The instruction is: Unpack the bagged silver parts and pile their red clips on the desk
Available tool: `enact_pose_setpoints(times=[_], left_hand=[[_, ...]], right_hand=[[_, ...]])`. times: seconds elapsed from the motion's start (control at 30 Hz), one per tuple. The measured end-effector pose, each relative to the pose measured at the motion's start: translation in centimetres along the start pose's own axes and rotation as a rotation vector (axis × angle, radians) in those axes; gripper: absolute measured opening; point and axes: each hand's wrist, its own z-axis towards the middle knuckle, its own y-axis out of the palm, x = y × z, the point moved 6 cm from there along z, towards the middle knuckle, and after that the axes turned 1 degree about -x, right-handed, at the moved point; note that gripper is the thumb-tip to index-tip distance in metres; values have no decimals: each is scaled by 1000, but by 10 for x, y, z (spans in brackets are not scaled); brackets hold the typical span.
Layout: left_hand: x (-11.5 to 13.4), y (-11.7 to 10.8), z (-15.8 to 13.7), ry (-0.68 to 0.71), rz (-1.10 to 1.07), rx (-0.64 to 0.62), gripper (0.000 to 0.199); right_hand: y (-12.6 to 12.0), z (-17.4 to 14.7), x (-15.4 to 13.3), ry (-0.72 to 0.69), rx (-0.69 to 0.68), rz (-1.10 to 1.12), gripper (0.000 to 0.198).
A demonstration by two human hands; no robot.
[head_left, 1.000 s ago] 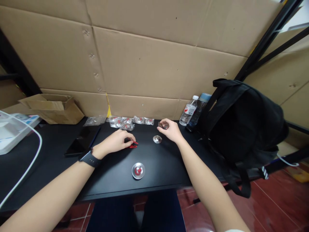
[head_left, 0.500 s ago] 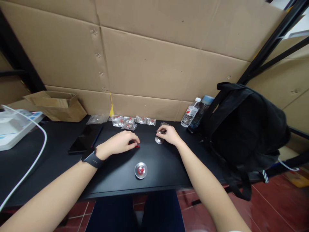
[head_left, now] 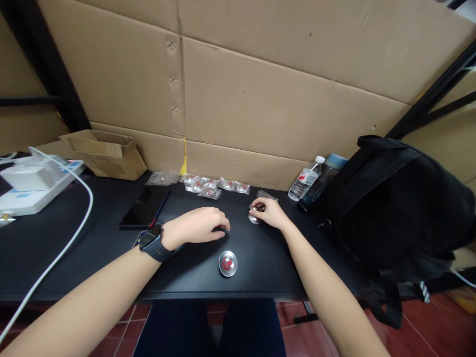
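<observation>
My right hand [head_left: 268, 210] is closed at the fingertips on a shiny round silver piece [head_left: 254, 218], near the middle of the black table. Its fingers partly cover the piece. My left hand [head_left: 203, 225], with a dark watch on the wrist, hovers low over the table. Its thumb and fingers are curved and slightly apart, and I see nothing between them. Closer to the front edge lies a round silver disc [head_left: 228, 264] with a red centre. Several silver-and-red pieces in clear plastic packets [head_left: 203, 186] lie along the back.
A phone-like black tablet [head_left: 144, 207] and an empty-looking plastic wrapper [head_left: 162, 177] lie on the left, by a brown paper bag [head_left: 115, 156]. A power strip [head_left: 40, 186] trails a white cable. At right stand a water bottle [head_left: 305, 179], a blue-capped bottle [head_left: 327, 173] and a black backpack [head_left: 401, 213].
The view has shifted, so things sit farther right. My left hand has moved nearer the disc, and the small red thing at its fingertips no longer shows. My right hand stays on the silver piece.
</observation>
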Motion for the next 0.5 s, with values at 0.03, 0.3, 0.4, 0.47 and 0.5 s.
enact_pose_setpoints(times=[0.03, 0.3, 0.4, 0.47, 0.5], left_hand=[[-1, 1, 0, -2, 4, -2, 13], [8, 5, 3, 41, -87, -29, 14], [21, 4, 5, 134, -289, -86, 21], [29, 7, 5, 199, -420, -176, 33], [32, 10, 4, 223, -462, -218, 37]], right_hand=[[1, 0, 1, -4, -14, -10, 19], [2, 0, -4, -110, -72, -91, 17], [1, 0, -1, -92, -54, -112, 18], [-1, 1, 4, -62, -21, -140, 20], [-2, 1, 6, -51, -9, -154, 22]])
